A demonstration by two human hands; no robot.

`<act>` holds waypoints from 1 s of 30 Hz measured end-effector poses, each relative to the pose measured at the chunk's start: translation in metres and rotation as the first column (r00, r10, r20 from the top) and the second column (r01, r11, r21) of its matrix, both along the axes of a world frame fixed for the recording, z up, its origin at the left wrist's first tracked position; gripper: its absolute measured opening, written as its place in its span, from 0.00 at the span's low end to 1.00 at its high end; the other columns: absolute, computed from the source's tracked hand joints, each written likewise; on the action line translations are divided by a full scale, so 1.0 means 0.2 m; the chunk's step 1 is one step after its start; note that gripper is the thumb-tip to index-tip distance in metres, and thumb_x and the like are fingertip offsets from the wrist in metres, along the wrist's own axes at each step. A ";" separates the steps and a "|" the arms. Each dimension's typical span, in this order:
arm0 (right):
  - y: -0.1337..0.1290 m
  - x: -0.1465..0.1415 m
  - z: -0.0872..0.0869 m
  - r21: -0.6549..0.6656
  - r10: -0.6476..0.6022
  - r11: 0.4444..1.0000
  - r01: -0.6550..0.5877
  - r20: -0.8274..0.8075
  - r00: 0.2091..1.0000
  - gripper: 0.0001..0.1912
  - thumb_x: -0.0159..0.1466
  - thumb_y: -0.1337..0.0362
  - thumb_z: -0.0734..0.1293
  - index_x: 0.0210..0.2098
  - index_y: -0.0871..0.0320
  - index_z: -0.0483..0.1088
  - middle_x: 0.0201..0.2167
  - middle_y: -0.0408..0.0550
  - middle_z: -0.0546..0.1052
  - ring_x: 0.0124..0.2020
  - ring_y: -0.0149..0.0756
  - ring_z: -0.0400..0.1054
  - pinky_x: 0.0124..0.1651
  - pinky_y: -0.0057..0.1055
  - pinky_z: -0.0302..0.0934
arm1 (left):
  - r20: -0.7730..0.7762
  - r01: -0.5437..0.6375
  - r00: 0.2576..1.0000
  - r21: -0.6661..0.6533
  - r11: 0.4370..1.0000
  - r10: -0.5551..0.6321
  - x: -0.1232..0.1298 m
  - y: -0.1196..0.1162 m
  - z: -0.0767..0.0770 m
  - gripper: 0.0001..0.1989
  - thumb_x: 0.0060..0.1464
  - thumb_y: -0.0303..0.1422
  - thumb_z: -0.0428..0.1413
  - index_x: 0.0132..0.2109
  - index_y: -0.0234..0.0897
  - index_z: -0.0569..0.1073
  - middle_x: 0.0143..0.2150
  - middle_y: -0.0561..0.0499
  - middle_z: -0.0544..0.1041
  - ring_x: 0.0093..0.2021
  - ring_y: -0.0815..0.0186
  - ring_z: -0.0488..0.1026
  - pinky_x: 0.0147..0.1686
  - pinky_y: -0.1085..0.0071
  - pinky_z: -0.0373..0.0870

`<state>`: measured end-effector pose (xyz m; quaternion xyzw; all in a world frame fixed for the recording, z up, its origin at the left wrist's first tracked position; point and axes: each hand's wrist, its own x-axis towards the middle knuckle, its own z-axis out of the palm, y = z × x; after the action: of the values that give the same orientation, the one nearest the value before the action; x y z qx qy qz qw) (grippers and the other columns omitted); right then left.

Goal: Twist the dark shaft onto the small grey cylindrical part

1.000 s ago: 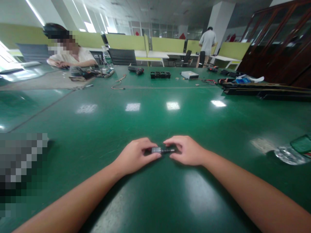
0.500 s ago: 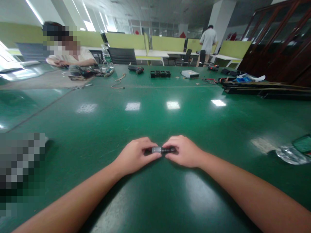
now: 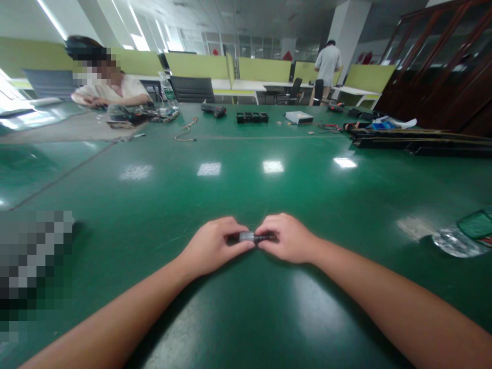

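Between my two hands lies a small slim cylinder (image 3: 246, 237), pale grey and translucent on its left part, dark and ridged on its right; its exact kind I cannot make out. My left hand (image 3: 215, 246) grips the pale end, thumb in front and fingers behind. At the dark end, my right hand (image 3: 287, 239) pinches with thumb and fingertips. The fingertips of both hands nearly meet around the middle. Both hands rest low over the green tabletop (image 3: 246, 195), and the cylinder's outer ends are partly hidden by the fingers.
A clear plastic bottle (image 3: 457, 242) lies at the right edge. On the left is a blurred-out block (image 3: 34, 251). Along the far side sit a black fan-like unit (image 3: 252, 118), a silver box (image 3: 299, 118) and black rails (image 3: 423, 141). Another person (image 3: 111, 87) sits at far left.
My right hand has shifted slightly left, closer to my left hand, still on the dark end. My left hand keeps its grip almost unmoved. The view has shifted very slightly.
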<state>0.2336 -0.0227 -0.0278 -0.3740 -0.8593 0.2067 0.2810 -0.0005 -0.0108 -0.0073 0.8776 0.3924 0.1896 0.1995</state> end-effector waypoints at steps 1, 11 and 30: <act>0.00 0.00 0.00 -0.002 0.003 1.000 -0.003 0.002 1.000 0.07 0.61 0.66 0.71 0.39 0.57 0.78 0.35 0.45 0.80 0.35 0.33 0.72 0.42 0.29 0.60 | -0.003 -0.003 1.000 0.000 1.000 0.003 0.00 0.00 0.00 0.14 0.59 0.46 0.59 0.43 0.42 0.82 0.34 0.51 0.77 0.33 0.67 0.73 0.33 0.74 0.65; 0.01 0.01 0.00 -0.017 0.014 1.000 -0.014 -0.003 1.000 0.06 0.61 0.67 0.71 0.39 0.56 0.78 0.34 0.44 0.79 0.34 0.32 0.71 0.41 0.29 0.60 | 0.003 -0.016 1.000 0.009 1.000 0.016 0.00 -0.01 0.00 0.15 0.59 0.47 0.59 0.42 0.42 0.82 0.33 0.52 0.77 0.31 0.68 0.72 0.31 0.74 0.64; 0.01 0.01 0.01 -0.027 0.017 0.999 -0.017 -0.010 1.000 0.06 0.60 0.68 0.71 0.38 0.57 0.78 0.33 0.44 0.79 0.34 0.31 0.70 0.40 0.28 0.60 | -0.020 -0.029 0.999 -0.019 0.999 0.029 -0.01 -0.01 0.00 0.15 0.59 0.47 0.59 0.43 0.43 0.82 0.34 0.52 0.77 0.33 0.67 0.72 0.34 0.74 0.64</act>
<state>0.2360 -0.0215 -0.0264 -0.3695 -0.8582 0.2226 0.2782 -0.0019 -0.0126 -0.0077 0.8718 0.4087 0.1801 0.2013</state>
